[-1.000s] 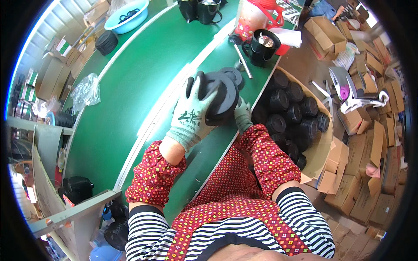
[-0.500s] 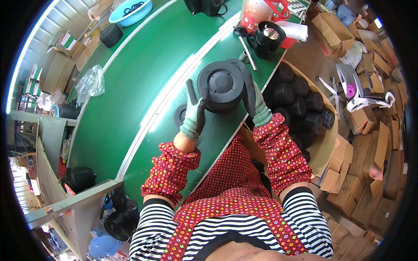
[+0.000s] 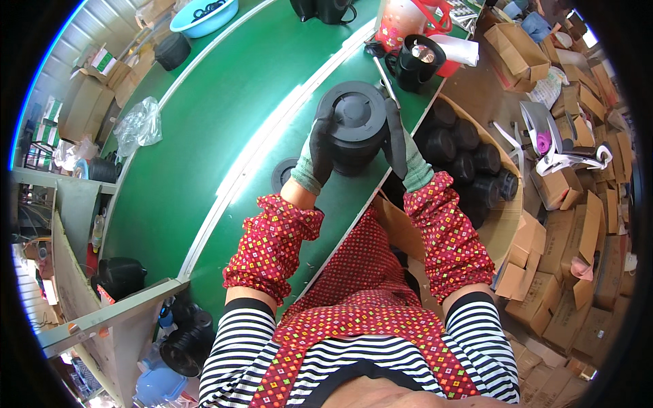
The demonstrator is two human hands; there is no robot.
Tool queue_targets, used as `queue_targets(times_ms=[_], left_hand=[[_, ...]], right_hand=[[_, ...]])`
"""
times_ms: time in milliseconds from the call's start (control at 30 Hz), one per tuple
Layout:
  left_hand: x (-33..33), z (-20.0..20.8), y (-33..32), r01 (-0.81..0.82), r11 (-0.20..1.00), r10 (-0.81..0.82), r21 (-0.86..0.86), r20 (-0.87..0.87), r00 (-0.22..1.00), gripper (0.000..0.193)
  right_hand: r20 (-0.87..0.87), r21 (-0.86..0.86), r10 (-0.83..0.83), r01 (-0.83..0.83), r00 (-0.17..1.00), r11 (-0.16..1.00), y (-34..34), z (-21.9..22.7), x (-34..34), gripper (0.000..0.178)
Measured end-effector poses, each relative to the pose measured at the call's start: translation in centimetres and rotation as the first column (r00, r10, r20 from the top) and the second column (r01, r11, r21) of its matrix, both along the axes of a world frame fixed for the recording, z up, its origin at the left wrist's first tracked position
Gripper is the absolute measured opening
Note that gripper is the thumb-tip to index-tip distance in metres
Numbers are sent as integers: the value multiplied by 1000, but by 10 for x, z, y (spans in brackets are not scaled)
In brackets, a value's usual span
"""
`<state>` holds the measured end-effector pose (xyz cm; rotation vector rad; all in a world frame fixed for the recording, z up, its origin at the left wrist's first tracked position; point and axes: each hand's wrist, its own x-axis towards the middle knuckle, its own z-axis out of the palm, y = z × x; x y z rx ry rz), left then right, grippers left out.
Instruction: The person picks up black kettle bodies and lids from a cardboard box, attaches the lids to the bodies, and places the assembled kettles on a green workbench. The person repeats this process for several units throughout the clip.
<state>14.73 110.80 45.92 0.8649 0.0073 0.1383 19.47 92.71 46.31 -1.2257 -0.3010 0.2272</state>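
Gripping from both sides, the gloved left hand [image 3: 318,151] and right hand [image 3: 396,139] clasp a black round drum-shaped part [image 3: 354,126] held over the green conveyor table [image 3: 204,136]. Its flat lid faces up toward the camera, so its axis runs roughly upright. Fingers on each hand lie pressed together, flat against the part's wall. A cardboard box [image 3: 507,217] of similar black parts sits to the right.

A black round drum-like part [image 3: 354,126] stands upright on the green belt.
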Motion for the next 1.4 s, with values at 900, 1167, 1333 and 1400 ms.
queue_targets(times_ms=[900,1167,1333,1400], left_hand=[[-39,5,15,-256,940,294,224,-153,944,58],[-24,15,17,-299,944,327,141,-272,905,52],[-17,25,16,-92,995,102,44,-359,928,53],[-16,27,2,-95,969,150,228,-241,959,55]], right_hand=[[-234,32,-361,378,903,925,-183,-137,-147,54],[-56,2,-76,76,995,997,-108,1,-95,61],[82,-277,25,-1,996,961,-8,23,-13,103],[133,-554,-11,83,991,829,9,34,-13,107]])
